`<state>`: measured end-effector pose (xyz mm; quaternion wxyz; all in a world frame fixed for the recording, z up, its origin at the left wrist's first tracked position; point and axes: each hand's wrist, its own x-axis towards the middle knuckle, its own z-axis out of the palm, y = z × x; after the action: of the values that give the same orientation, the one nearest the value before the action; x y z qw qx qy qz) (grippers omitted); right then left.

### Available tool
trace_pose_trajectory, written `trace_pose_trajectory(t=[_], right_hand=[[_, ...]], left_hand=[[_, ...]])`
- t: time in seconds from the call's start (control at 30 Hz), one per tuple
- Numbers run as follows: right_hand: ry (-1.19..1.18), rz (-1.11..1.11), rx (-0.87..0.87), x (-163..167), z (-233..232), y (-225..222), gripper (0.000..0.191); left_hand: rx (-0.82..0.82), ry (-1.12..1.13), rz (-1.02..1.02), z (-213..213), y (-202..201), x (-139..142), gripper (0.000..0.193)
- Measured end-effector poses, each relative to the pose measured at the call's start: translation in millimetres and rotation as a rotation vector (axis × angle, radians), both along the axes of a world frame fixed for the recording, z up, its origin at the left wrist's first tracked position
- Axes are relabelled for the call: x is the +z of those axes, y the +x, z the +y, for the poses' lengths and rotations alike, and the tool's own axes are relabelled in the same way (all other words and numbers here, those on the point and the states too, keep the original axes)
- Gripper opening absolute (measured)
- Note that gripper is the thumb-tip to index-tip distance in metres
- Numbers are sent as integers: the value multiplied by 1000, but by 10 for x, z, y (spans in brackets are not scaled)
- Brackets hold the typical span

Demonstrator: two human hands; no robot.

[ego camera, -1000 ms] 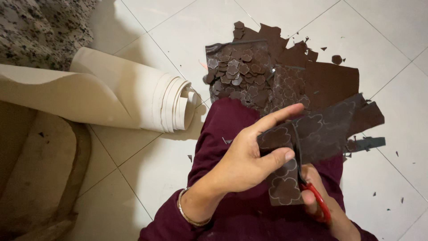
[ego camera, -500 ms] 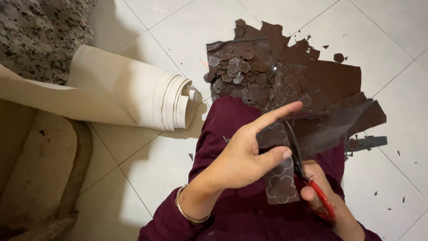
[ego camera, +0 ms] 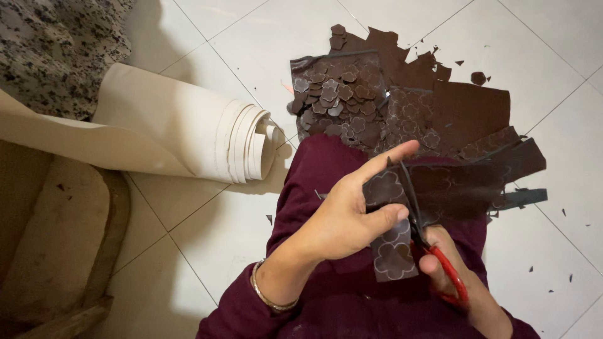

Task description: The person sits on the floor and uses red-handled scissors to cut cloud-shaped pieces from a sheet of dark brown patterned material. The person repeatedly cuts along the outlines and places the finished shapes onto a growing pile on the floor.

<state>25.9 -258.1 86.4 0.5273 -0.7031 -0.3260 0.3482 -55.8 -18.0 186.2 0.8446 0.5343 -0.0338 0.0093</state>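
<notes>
**Scissors bite into a brown sheet marked with flower shapes**

Seen from above, a person seated on a white tiled floor [ego camera: 207,37] works over a lap covered in maroon cloth [ego camera: 314,169]. The left hand [ego camera: 342,216] pinches a strip of dark brown sheet [ego camera: 392,254] between thumb and curled fingers, with the forefinger stretched out along its upper edge; pale flower outlines are drawn on the strip. The right hand [ego camera: 449,263] is closed around the red handles of a pair of scissors [ego camera: 433,251], whose dark blades stand parted and run up through the sheet just beside the left thumb. The rest of the brown sheet [ego camera: 483,176] spreads away to the right, over the knee and onto the tiles. A thin bangle [ego camera: 267,298] circles the left wrist.

Beyond the knee lies a heap of cut-out brown flower pieces [ego camera: 336,94] on larger brown offcuts [ego camera: 468,110], with small scraps scattered over the tiles nearby. To the left, well apart from the hands, a roll of cream sheet material [ego camera: 232,141] rests on the floor, partly unrolled toward a speckled stone surface [ego camera: 56,50] in the upper corner
</notes>
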Motion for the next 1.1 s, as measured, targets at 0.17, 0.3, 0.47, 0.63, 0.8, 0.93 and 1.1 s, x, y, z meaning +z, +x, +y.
trace_pose_trajectory(t=[0.17,0.3,0.47,0.63,0.8,0.93,1.1], right_hand=[[-43,11,-11,-230,-104,46,90],[-31,4,-10,-283,-138,46,91],[-16,66,-37,-296,-102,13,90],[-91,125,-100,-403,-124,43,90],[-69,150,-91,-540,-154,98,85],[-72,180,-95,-660,-123,140,82],[-103,207,-116,-732,-89,194,78]], left_hand=[[8,-5,3,9,28,-7,77],[-4,-40,24,2,30,-31,79],[1,-26,31,6,48,-92,79],[4,-80,45,3,69,-187,80],[49,-19,64,3,113,-281,81],[40,-68,102,28,157,-353,85],[68,-33,175,18,216,-601,88]])
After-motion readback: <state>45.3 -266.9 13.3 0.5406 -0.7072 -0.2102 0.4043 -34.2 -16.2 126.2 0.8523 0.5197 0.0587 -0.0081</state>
